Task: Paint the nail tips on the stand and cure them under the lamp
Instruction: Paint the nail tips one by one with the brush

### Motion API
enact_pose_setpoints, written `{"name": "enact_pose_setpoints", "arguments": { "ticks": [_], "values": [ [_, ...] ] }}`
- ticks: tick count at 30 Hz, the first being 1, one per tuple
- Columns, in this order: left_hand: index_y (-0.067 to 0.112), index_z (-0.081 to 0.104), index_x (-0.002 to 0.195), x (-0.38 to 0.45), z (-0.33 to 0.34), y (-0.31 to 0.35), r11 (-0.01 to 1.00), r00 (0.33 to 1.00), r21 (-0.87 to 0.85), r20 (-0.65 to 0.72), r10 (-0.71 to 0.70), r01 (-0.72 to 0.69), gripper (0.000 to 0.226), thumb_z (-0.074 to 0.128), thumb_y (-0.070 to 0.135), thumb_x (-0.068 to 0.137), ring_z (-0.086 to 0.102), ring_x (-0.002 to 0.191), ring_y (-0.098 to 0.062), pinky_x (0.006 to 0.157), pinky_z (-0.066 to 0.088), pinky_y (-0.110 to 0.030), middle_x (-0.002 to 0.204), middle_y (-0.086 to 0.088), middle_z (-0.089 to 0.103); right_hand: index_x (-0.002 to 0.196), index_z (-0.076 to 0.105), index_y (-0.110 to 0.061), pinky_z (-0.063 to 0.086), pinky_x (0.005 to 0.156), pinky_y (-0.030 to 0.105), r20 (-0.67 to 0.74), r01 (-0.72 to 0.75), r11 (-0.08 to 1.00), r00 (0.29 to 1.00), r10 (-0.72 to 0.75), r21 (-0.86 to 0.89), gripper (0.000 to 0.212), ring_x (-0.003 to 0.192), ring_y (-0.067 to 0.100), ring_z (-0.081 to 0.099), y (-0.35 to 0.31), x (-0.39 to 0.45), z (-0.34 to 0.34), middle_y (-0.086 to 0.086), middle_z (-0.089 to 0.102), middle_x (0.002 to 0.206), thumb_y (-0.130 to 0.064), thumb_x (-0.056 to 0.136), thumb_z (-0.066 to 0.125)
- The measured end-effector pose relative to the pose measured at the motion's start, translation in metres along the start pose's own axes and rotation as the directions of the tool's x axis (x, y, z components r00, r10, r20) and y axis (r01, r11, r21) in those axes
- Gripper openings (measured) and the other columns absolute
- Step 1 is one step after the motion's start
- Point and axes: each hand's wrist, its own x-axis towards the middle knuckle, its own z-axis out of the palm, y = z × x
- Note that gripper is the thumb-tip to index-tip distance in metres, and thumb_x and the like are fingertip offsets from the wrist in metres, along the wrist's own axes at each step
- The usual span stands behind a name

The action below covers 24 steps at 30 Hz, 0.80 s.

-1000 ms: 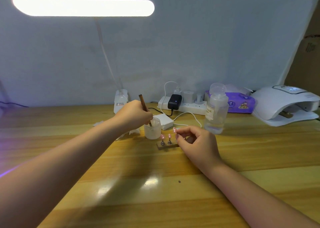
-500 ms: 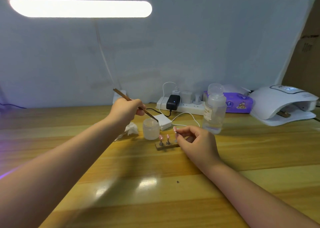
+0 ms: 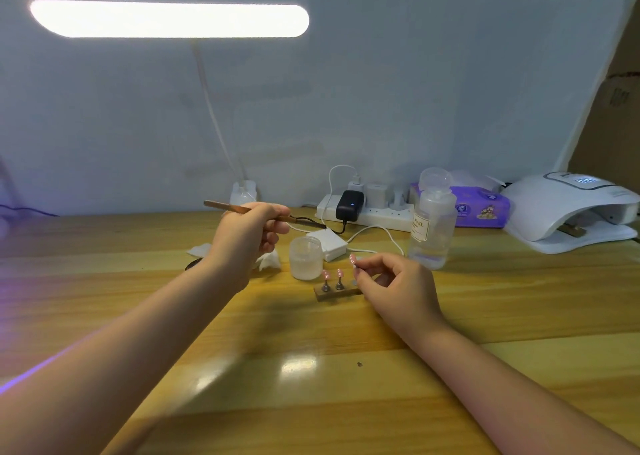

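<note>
A small wooden stand lies mid-table with two pink nail tips upright on metal holders. My right hand rests at the stand's right end and pinches a third pink nail tip on its holder, lifted slightly. My left hand grips a thin brown brush, held nearly level above the table, left of a small frosted jar. The white curing lamp sits at the far right, its mouth facing me.
A clear bottle stands behind my right hand. A white power strip with plugs and cables, a small white box and a purple wipes pack line the wall. Crumpled tissue lies under my left hand. A lit desk lamp hangs overhead.
My left hand lifted the brush out of the frosted jar and swung it to a near-level pose, up and to the left. My right hand stayed at the stand.
</note>
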Motion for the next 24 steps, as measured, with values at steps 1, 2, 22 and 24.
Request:
{"name": "enact_pose_setpoints", "arguments": {
  "ticks": [1,2,22,24],
  "values": [
    [0.007,0.068,0.086,-0.004,-0.002,-0.002,0.999,1.000,-0.043,0.008,0.022,-0.021,0.010,0.060,0.009,0.090,0.051,0.048,-0.006,0.044,0.042,-0.015,0.056,-0.001,0.063,0.087,0.074,-0.022,0.038,0.051,0.005,-0.002,0.000,1.000,1.000,0.000,0.001,0.011,0.055,-0.007,0.054,0.000,0.000,0.000,-0.017,0.058,0.059,-0.013,0.081,0.072],
    [0.007,0.068,0.088,-0.009,-0.003,-0.003,0.997,0.999,-0.063,0.006,0.048,-0.047,0.008,0.061,0.010,0.090,0.053,0.049,-0.006,0.046,0.044,-0.015,0.059,-0.002,0.066,0.086,0.074,-0.022,0.038,0.051,0.005,-0.003,0.000,1.000,1.000,0.000,0.005,0.012,0.055,-0.007,0.054,0.000,0.000,0.000,-0.018,0.058,0.058,-0.013,0.081,0.072],
    [0.033,0.067,0.095,-0.076,0.003,-0.052,0.783,0.807,0.215,0.258,0.531,-0.584,0.014,0.058,0.034,0.085,0.069,0.081,-0.012,0.073,0.057,-0.033,0.087,0.011,0.070,0.089,0.073,-0.027,0.037,0.048,0.010,0.048,0.006,1.000,0.999,-0.005,-0.019,0.010,0.052,-0.003,0.051,0.002,0.000,-0.001,-0.031,0.056,0.055,-0.019,0.084,0.071],
    [0.031,0.070,0.096,-0.076,0.003,-0.053,0.776,0.804,0.227,0.268,0.531,-0.588,0.017,0.058,0.036,0.085,0.069,0.082,-0.015,0.075,0.057,-0.042,0.085,0.008,0.072,0.090,0.073,-0.028,0.037,0.049,0.010,0.052,0.005,1.000,0.999,-0.003,-0.026,0.010,0.053,-0.003,0.051,0.002,0.000,-0.002,-0.031,0.057,0.057,-0.020,0.084,0.071]
  ]
}}
